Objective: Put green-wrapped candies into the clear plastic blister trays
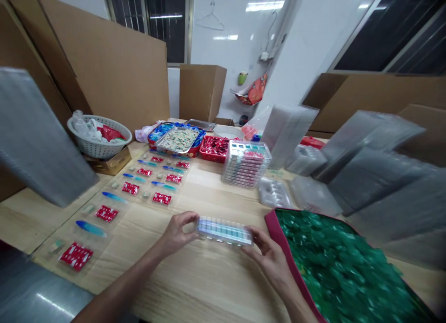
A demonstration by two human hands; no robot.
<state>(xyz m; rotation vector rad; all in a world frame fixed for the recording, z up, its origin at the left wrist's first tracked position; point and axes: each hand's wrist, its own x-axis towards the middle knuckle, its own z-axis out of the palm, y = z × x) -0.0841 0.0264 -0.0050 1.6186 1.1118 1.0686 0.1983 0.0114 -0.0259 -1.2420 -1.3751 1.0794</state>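
Note:
Above the wooden table, a stack of clear plastic trays (225, 231) with blue and teal bands showing through is held level between my two hands. My left hand (181, 231) pinches its left end, thumb below and fingers on top. At the opposite end my right hand (263, 248) grips it, fingers closed round the corner. Motion blurs the stack, so its exact contents are hard to make out. Farther back stands a taller stack of filled clear trays (245, 165). To the left, clear trays (113, 209) lie in rows with red patterned packets (76, 256) and blue-teal pieces (91, 228).
A pink-rimmed bin (284, 248) of green pieces (344, 262) is at right. Stacked empty plastic trays (376, 184) stand behind it. Red packets fill a red basket (212, 156); a metal tray (177, 139) holds small packets. A white basket (99, 146) and cardboard boxes (111, 58) line the left.

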